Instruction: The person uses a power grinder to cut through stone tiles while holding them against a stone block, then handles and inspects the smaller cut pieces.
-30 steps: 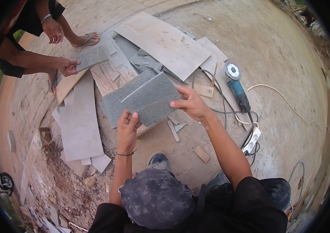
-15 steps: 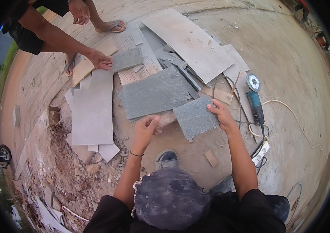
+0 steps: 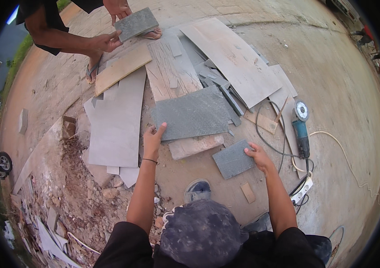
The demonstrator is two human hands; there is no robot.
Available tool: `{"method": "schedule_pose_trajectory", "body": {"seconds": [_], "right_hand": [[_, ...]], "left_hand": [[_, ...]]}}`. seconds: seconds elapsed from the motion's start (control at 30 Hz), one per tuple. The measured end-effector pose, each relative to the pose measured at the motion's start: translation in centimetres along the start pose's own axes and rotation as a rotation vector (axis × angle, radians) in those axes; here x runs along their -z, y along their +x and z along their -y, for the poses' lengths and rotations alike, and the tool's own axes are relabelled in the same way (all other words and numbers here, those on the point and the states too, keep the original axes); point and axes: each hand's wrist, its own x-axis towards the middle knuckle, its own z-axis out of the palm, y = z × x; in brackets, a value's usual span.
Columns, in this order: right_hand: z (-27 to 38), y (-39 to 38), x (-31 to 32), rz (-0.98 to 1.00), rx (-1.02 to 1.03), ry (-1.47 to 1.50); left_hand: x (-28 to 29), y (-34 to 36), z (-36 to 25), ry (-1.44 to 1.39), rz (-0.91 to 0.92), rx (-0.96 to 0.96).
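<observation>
My right hand [image 3: 260, 158] pinches the right edge of a small dark grey stone tile [image 3: 233, 159], held low over the ground with its broad face up. At the near left corner of a large dark grey stone tile [image 3: 193, 114], my left hand [image 3: 153, 137] grips the edge, its thumb on top and its other fingers partly hidden. Beneath the large tile's near edge shows a dusty pale block [image 3: 195, 146]. Across from me, a co-worker's hands [image 3: 108, 41] hold another dark grey tile piece [image 3: 137, 25].
An angle grinder [image 3: 301, 129] lies at the right beside its cable and a white power strip [image 3: 302, 189]. Large pale tiles [image 3: 117, 123] lie on the left, more [image 3: 237, 60] on the far right. A wooden board [image 3: 124, 69] and rubble [image 3: 96, 192] are also around.
My left hand, free before, now grips the large tile's corner. My right hand has lowered the small tile. The co-worker has lifted a tile piece off the pile with both hands.
</observation>
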Motion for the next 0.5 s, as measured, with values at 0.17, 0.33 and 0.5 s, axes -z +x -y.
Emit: {"method": "schedule_pose_trajectory", "body": {"seconds": [0.17, 0.33, 0.5], "right_hand": [[0.1, 0.2, -0.6, -0.039, -0.053, 0.040], [0.4, 0.7, -0.5, -0.004, -0.079, 0.039], [2.5, 0.9, 1.9, -0.005, -0.058, 0.155]], "left_hand": [[0.2, 1.3, 0.2, -0.080, 0.030, 0.077], [0.3, 1.5, 1.2, -0.104, 0.030, 0.036], [1.8, 0.3, 1.6, -0.155, 0.062, 0.130]]}}
